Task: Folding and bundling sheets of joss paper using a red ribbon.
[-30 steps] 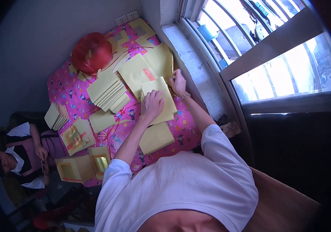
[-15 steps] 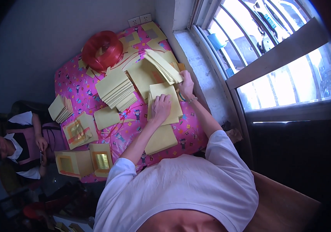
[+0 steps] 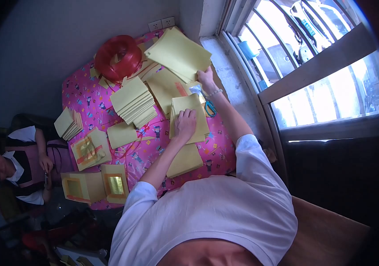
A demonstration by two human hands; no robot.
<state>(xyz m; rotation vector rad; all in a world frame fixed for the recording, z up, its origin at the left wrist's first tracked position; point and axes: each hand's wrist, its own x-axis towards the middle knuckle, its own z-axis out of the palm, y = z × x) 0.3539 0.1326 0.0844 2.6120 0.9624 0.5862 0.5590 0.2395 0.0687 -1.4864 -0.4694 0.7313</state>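
Head camera: yellow sheets (image 3: 178,53) (in the right hand (image 3: 206,77)) point lengthwise upper-left.

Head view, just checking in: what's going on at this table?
The person's right hand has a grip on several yellow paper sheets by one edge, holding them up. The left hand rests on a yellow paper stack. Blue-handled scissors lie to its right, and a red coil sits farther back on the pink patterned tablecloth.
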